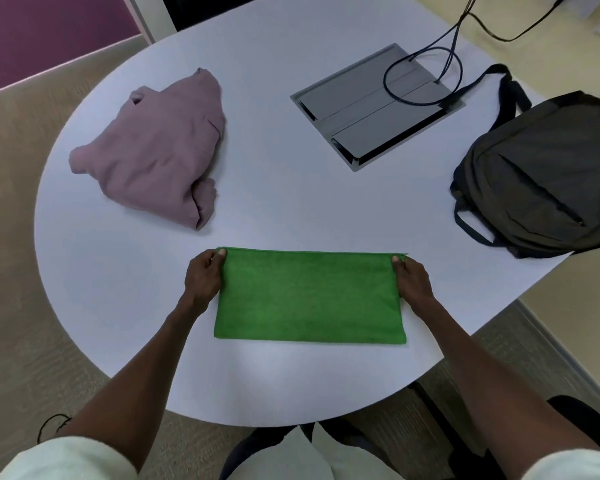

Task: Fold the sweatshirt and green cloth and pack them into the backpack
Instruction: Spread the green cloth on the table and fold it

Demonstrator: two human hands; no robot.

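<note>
The green cloth (309,296) lies flat as a wide rectangle near the round tabletop's (257,216) near edge, with bare surface on every side of it. The left hand (203,277) pinches its far left corner and the right hand (413,278) its far right corner, each grip closed on the cloth. The mauve sweatshirt (156,150) sits loosely bunched far left, well apart. The dark backpack (541,174) rests at the right edge, beside a grey cable hatch (374,109).
</note>
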